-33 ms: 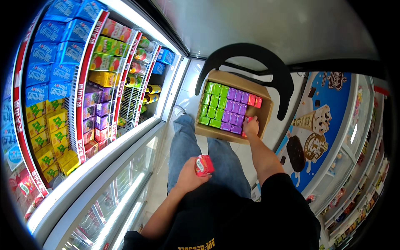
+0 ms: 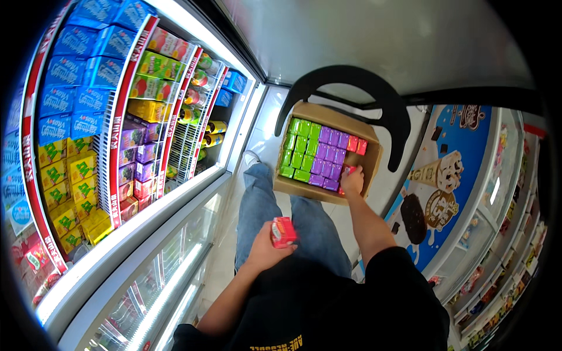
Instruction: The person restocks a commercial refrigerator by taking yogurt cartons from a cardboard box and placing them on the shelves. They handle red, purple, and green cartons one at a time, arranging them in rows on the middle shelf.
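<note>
My left hand (image 2: 262, 250) holds a small red carton (image 2: 283, 231) in front of my waist, above my jeans. My right hand (image 2: 353, 182) reaches forward into an open cardboard box (image 2: 304, 191), its fingers closed around another red carton (image 2: 346, 171) at the box's near right corner. Rows of green cartons (image 2: 298, 153) fill the left of the box and purple cartons (image 2: 329, 158) the middle. A few red cartons (image 2: 356, 144) stand at the far right. The box rests on a cart with a curved black handle (image 2: 374, 93).
An open chilled shelf (image 2: 117, 140) runs along my left, stocked with blue, yellow, purple and green packs. Glass freezer doors (image 2: 158, 275) lie below it. A chest freezer with ice-cream pictures (image 2: 445, 193) stands on my right, leaving a narrow aisle between.
</note>
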Demonstrator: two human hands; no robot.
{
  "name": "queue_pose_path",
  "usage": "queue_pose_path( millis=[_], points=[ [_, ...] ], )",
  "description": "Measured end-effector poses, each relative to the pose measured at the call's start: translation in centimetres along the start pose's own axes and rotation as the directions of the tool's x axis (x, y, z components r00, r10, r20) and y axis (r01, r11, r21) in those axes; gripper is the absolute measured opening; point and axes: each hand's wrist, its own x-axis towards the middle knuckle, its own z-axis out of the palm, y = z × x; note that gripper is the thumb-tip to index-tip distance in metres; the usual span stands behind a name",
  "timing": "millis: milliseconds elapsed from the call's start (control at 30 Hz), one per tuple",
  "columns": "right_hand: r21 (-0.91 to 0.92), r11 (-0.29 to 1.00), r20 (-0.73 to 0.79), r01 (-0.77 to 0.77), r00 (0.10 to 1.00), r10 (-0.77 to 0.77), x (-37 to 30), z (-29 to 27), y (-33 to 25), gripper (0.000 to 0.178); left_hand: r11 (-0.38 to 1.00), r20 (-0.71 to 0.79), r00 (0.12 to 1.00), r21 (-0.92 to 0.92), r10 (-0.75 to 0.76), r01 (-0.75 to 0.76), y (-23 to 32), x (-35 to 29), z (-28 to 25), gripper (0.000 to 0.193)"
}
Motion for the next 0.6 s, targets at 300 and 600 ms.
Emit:
queue_pose_path(
  millis=[300, 600],
  points=[
    [0.887, 0.45, 0.303, -0.108, 0.869, -0.39, -10.3, -17.6, -12.5, 0.059, 0.318, -0.138, 0.973, -0.928, 0.185, -0.193, 2.8, -0.8, -4.0, 0.058],
    [0.925, 0.316, 0.249, 0.209, 0.295, -0.923, -23.1, -31.2, -28.9, 0.057, 0.093, -0.194, 0.595, -0.904, 0.78, -0.417, 14.6, -9.0, -12.4, 0.099]
  ],
)
